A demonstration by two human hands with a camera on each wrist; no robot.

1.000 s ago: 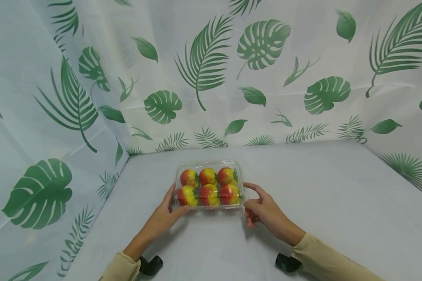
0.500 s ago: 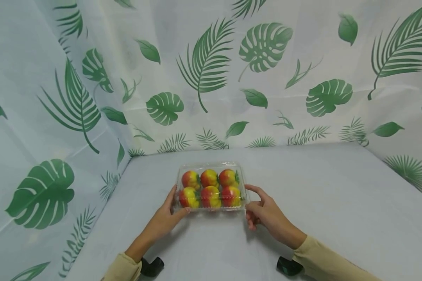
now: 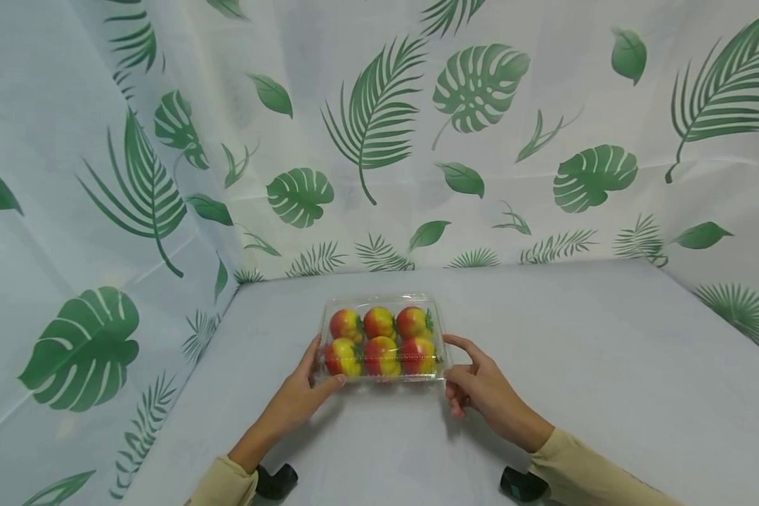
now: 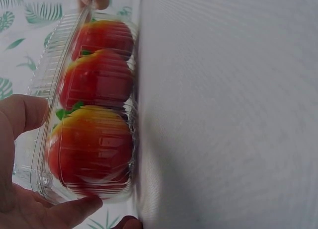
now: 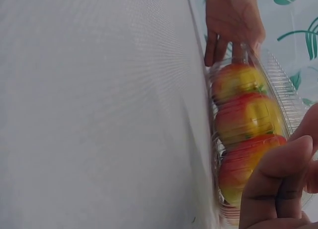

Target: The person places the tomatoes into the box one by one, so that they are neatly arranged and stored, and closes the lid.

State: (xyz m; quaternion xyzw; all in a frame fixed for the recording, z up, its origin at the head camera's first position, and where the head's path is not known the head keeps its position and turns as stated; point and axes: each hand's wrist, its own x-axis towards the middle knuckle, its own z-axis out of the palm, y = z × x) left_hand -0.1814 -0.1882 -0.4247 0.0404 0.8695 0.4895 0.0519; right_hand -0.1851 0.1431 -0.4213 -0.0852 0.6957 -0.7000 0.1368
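A clear plastic clamshell box (image 3: 379, 300) lies on the table with its lid down, holding several red-and-yellow fruits (image 3: 382, 356) with green leaves, in two rows. At its left front corner my left hand (image 3: 293, 404) grips it, thumb on the front edge and fingers along the side. My right hand (image 3: 492, 399) holds the opposite corner; its index finger reaches along the right side, and its other fingers are curled. The left wrist view shows the left thumb (image 4: 35, 112) against the rim. In the right wrist view, the right fingers (image 5: 283, 162) cover part of the near end.
A pale grey cloth covers the table (image 3: 575, 337). White curtain (image 3: 506, 183) printed with green leaves stands behind it and along both sides. Black wrist mounts (image 3: 276, 482) sit under the beige sleeves (image 3: 591, 467).
The whole head view has shifted slightly, so everything appears a little further right and down. Both hands keep their hold, and the box stays in place on the table.
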